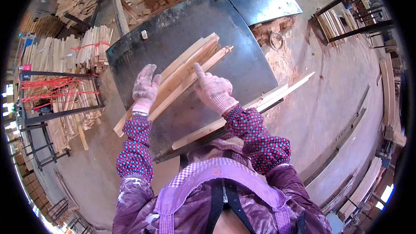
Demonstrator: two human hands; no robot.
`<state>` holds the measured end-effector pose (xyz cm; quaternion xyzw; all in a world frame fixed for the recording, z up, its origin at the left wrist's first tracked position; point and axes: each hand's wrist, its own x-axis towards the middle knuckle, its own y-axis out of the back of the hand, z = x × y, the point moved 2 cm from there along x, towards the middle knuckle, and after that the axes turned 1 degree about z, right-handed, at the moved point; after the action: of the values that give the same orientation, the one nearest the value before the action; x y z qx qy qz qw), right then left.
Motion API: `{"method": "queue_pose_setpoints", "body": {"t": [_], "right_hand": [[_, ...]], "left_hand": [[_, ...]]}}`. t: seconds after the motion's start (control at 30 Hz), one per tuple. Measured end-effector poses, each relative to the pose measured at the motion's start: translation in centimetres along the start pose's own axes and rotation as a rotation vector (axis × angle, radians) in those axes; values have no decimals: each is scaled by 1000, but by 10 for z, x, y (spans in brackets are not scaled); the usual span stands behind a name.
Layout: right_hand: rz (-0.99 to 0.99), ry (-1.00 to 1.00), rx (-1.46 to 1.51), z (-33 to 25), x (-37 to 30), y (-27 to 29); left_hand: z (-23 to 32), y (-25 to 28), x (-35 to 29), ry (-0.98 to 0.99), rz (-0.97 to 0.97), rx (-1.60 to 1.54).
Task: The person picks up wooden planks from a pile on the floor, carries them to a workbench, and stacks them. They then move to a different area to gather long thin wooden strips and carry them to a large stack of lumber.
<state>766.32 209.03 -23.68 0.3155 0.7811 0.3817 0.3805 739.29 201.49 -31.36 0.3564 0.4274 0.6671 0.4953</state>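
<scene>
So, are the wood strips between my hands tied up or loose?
They look loose: no tie shows around the wood strips, whereas red strands cross the stacked wood at left.

Wooden strips point(171, 89) on tabletop point(247, 56), between left fingers point(148, 70) and right fingers point(199, 70), running ahead of both. Slats point(199, 133) behind right fingers, along near table edge. Stacked sticks point(52, 56) left of left fingers; small block point(144, 34) ahead.

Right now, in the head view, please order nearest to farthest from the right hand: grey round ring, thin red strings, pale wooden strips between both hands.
1. Pale wooden strips, at the hand.
2. Grey round ring, ahead-right.
3. Red strings, far left.
</scene>
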Motion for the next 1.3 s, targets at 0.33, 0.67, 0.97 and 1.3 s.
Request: {"method": "queue_pose_setpoints", "body": {"t": [0.33,0.67,0.97,1.3], "right_hand": [[-31,36,-139,27,-16,-21],[-88,-30,-120,15,-27,-13],[5,-296,334,4,-23,-30],[102,-728,1871,14,-7,-58]], "left_hand": [[94,-10,-113,-185,-137,285],[82,-2,-70,-200,142,203],[115,8,-13,81,-488,428],[115,-4,-3,136,-451,15]]}}
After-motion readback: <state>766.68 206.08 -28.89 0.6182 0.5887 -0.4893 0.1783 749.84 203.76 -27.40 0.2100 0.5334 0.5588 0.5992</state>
